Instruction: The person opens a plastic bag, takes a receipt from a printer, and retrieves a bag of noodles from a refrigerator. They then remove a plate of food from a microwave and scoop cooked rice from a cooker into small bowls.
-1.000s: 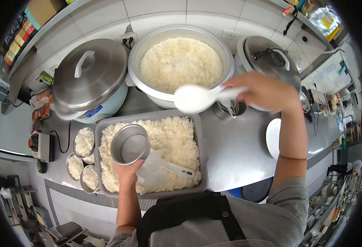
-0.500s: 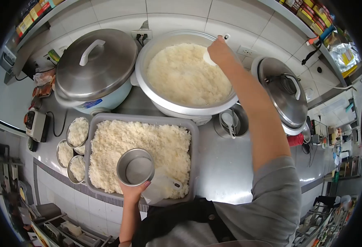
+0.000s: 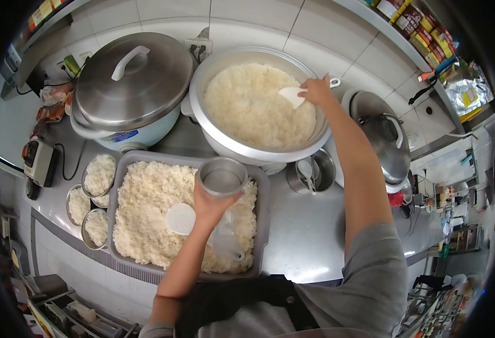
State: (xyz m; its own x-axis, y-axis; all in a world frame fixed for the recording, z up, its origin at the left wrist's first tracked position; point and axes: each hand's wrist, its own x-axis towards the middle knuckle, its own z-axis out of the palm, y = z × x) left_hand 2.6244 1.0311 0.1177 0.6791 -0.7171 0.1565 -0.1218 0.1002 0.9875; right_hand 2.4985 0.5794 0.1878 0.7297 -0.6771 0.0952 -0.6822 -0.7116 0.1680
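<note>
My left hand [image 3: 211, 205] is wrapped round a metal cup [image 3: 223, 177], held above a grey tray [image 3: 264, 225] of white rice [image 3: 151, 191]. Bare metal shows inside the cup. My right hand [image 3: 318, 91] grips a white rice paddle [image 3: 291, 97], its blade over the rice [image 3: 247, 107] in a large round cooker pot [image 3: 199, 115]. On the tray's rice lies a round white dimpled piece [image 3: 180, 218], left of my left wrist. A pale, translucent piece with a handle-like end [image 3: 233, 252] lies to the right of that wrist, partly hidden by it.
Several metal cups of rice [image 3: 100, 176] stand left of the tray. A lidded cooker [image 3: 129, 84] is at the back left, another [image 3: 380, 135] at the right. A metal pot [image 3: 323, 169] holds spoons. Packets line a shelf [image 3: 365, 34] above.
My left hand has carried the metal cup forward and right, towards the cooker pot, uncovering the round white piece. My right hand has brought the paddle slightly lower over the rice. The view has shifted.
</note>
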